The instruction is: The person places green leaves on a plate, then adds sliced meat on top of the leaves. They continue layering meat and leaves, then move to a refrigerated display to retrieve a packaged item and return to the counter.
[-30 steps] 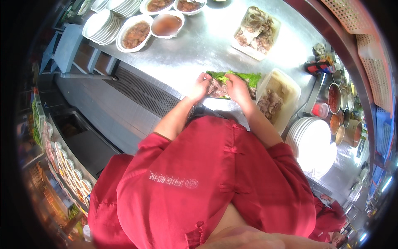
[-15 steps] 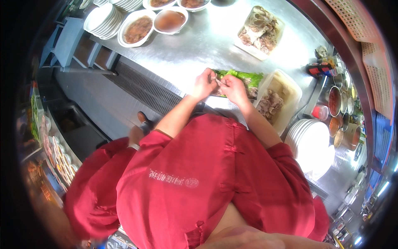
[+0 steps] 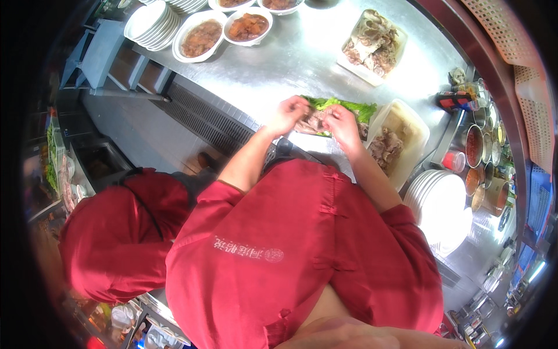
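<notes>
Cooked meat pieces [image 3: 314, 121] lie on green lettuce [image 3: 361, 108] along a narrow dish at the near edge of the steel counter. My left hand [image 3: 288, 114] is over the dish's left end, its fingers curled together; whatever they hold is hidden. Just right of it, my right hand [image 3: 342, 123] pinches at a piece of meat over the lettuce. Beside my right wrist stands a pale plastic tub [image 3: 419, 129] with more sliced meat [image 3: 386, 149] in its near part.
Farther back sits another tub [image 3: 359, 74] of meat and bones. Bowls of reddish-brown food [image 3: 247, 27] and stacked white dishes [image 3: 152, 24] stand at the far left. White plates [image 3: 436, 203] and seasoning pots [image 3: 474, 142] are on the right. A co-worker in red [image 3: 116, 232] bends at my left.
My hands have drawn apart over the dish, showing more meat between them. The co-worker at my left has bent away, and the bowls and tubs appear slightly shifted rightward in view.
</notes>
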